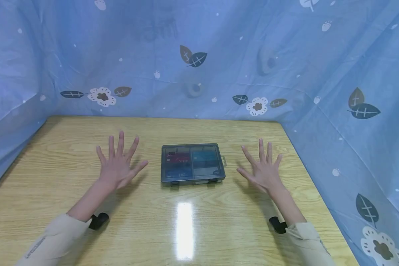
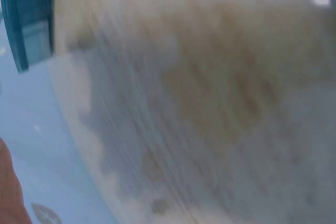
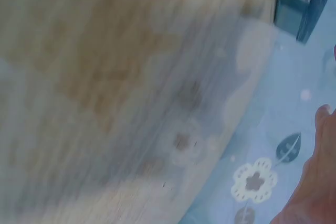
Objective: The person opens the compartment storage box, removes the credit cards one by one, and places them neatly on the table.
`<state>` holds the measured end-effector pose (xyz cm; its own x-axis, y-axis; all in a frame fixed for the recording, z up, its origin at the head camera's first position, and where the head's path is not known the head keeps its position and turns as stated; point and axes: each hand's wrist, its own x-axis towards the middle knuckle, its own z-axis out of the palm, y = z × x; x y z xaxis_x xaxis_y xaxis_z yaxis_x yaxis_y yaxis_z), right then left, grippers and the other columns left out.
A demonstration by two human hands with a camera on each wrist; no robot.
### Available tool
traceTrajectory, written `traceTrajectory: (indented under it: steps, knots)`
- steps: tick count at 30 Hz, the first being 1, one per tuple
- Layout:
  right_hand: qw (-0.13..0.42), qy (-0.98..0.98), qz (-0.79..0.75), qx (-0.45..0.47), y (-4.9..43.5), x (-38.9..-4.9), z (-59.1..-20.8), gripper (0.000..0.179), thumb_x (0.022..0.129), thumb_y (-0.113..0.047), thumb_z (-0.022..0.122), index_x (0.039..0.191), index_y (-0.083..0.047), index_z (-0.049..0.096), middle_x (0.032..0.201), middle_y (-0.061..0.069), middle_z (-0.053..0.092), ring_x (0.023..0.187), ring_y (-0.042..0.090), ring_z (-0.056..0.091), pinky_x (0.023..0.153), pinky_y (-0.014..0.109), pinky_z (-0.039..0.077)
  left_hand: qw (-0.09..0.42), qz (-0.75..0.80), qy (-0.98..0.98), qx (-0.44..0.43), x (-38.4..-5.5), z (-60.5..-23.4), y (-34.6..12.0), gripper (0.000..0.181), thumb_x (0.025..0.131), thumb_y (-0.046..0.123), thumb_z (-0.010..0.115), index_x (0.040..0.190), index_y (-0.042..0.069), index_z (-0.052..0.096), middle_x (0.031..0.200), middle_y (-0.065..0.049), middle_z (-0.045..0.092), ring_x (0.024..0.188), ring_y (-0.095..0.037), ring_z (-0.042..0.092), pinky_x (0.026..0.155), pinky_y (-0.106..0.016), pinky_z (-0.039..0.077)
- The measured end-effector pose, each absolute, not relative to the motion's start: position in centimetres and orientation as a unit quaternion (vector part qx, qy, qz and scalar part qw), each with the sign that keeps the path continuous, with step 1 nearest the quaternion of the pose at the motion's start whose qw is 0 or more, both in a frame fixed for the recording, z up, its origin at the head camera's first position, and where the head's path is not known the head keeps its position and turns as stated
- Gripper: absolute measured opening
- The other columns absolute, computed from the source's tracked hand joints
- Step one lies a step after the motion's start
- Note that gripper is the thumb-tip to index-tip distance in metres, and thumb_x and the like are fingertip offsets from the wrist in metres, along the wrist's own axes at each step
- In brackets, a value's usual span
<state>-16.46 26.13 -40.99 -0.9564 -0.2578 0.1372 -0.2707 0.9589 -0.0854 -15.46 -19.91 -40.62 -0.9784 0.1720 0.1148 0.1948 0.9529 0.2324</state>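
Observation:
A flat, see-through dark plastic case (image 1: 193, 164) lies closed on the wooden table, two black latches along its near side. Cards show through its lid: a red one (image 1: 177, 158) and a blue one at the left, a teal one (image 1: 204, 156) and a pale one at the right. To the left of the case my left hand (image 1: 118, 168) is held over the table with fingers spread, holding nothing. My right hand (image 1: 264, 171), fingers likewise spread, hovers to the right of it. Part of the case (image 2: 37, 19) shows at the left wrist view's upper left, and its corner (image 3: 296, 3) in the right wrist view.
The wooden table (image 1: 146, 229) has a bright light reflection near its front. A blue cloth (image 1: 219, 66) with leaves and flowers hangs behind the table and along both sides. A small loop-shaped tab (image 1: 224, 160) sticks out at the case's right side.

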Motion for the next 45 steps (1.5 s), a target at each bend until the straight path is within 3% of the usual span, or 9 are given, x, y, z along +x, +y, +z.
traceTrajectory:
  steps: [6, 10, 15, 17, 20, 26, 34, 39, 45]
  knots:
    - [0.084, -0.977, 0.053, 0.189, 24.6, -14.8, -41.2, 0.074, 0.09, -0.066, 0.045, 0.153, -0.032, 0.024, 0.159, 0.014, -0.008, 0.142, 0.038, -0.015, 0.1, 0.077, 0.002, 0.032, -0.139, -0.981, -0.129, -13.3, -40.6, -18.4, 0.078, 0.095, 0.062, 0.037, 0.155, 0.029, 0.0, 0.157, -0.014, -0.02, 0.139, -0.037, -0.025, 0.1, -0.07, -0.016]
    - [0.119, -0.959, 0.066, 0.249, 23.6, -14.1, -41.6, 0.071, 0.092, -0.069, 0.035, 0.15, -0.028, 0.033, 0.16, 0.014, 0.004, 0.145, 0.036, -0.006, 0.102, 0.074, 0.009, 0.034, -0.169, -0.972, -0.161, -11.9, -40.7, -17.3, 0.073, 0.097, 0.052, 0.045, 0.155, 0.027, 0.008, 0.159, -0.016, -0.008, 0.142, -0.039, -0.015, 0.104, -0.07, -0.004]
    - [0.183, -0.911, 0.11, 0.352, 22.7, -14.2, -42.4, 0.062, 0.1, -0.057, 0.031, 0.141, -0.015, 0.049, 0.154, 0.017, 0.028, 0.141, 0.04, 0.02, 0.105, 0.062, 0.027, 0.08, -0.244, -0.947, -0.191, -10.3, -40.7, -15.8, 0.053, 0.097, 0.032, 0.056, 0.145, 0.015, 0.042, 0.147, -0.019, 0.037, 0.136, -0.041, 0.03, 0.1, -0.06, 0.035]
    - [0.206, -0.893, 0.115, 0.383, 22.4, -14.2, -42.8, 0.056, 0.101, -0.05, 0.035, 0.137, -0.011, 0.054, 0.148, 0.018, 0.038, 0.135, 0.041, 0.033, 0.101, 0.056, 0.036, 0.083, -0.286, -0.935, -0.195, -9.9, -40.7, -15.1, 0.036, 0.097, 0.026, 0.058, 0.13, 0.01, 0.058, 0.128, -0.013, 0.056, 0.118, -0.032, 0.053, 0.089, -0.049, 0.049]
    - [0.226, -0.879, 0.109, 0.404, 21.8, -14.1, -43.4, 0.048, 0.1, -0.041, 0.047, 0.134, -0.009, 0.057, 0.141, 0.018, 0.048, 0.123, 0.04, 0.048, 0.091, 0.05, 0.047, 0.035, -0.356, -0.913, -0.198, -9.4, -41.0, -14.3, 0.021, 0.097, 0.022, 0.058, 0.108, 0.007, 0.068, 0.1, -0.003, 0.067, 0.09, -0.018, 0.065, 0.075, -0.032, 0.055]
    - [0.208, -0.884, 0.116, 0.401, 20.8, -13.7, -43.9, 0.051, 0.085, -0.022, 0.07, 0.132, -0.005, 0.058, 0.137, 0.016, 0.053, 0.11, 0.032, 0.058, 0.083, 0.043, 0.052, -0.141, -0.499, -0.84, -0.16, -9.3, -41.6, -13.2, 0.031, 0.101, 0.027, 0.05, 0.098, 0.002, 0.069, 0.085, -0.002, 0.07, 0.077, -0.017, 0.066, 0.066, -0.025, 0.054]
    - [0.127, -0.881, 0.212, 0.404, 20.2, -14.4, -42.6, 0.04, 0.085, -0.005, 0.07, 0.124, 0.003, 0.062, 0.132, 0.024, 0.054, 0.091, 0.024, 0.068, 0.071, 0.022, 0.054, -0.318, -0.684, -0.656, -0.022, -9.9, -41.4, -11.6, 0.051, 0.103, 0.028, 0.044, 0.121, -0.019, 0.049, 0.105, -0.02, 0.067, 0.09, -0.02, 0.068, 0.081, -0.028, 0.054]
    - [0.096, -0.867, 0.261, 0.414, 20.3, -15.3, -42.0, 0.035, 0.082, 0.0, 0.071, 0.116, 0.006, 0.066, 0.123, 0.025, 0.057, 0.093, 0.026, 0.067, 0.073, 0.022, 0.054, -0.357, -0.754, -0.55, 0.046, -10.2, -41.8, -10.5, 0.047, 0.105, 0.023, 0.038, 0.126, -0.019, 0.039, 0.104, -0.016, 0.066, 0.096, -0.018, 0.067, 0.087, -0.026, 0.051]
    - [0.094, -0.854, 0.292, 0.42, 20.5, -16.0, -41.9, 0.032, 0.079, 0.001, 0.074, 0.11, 0.006, 0.069, 0.113, 0.022, 0.061, 0.095, 0.03, 0.065, 0.072, 0.024, 0.055, -0.332, -0.787, -0.511, 0.097, -10.3, -41.5, -9.4, 0.043, 0.105, 0.014, 0.028, 0.131, -0.021, 0.031, 0.103, -0.017, 0.061, 0.102, -0.024, 0.063, 0.096, -0.032, 0.047]
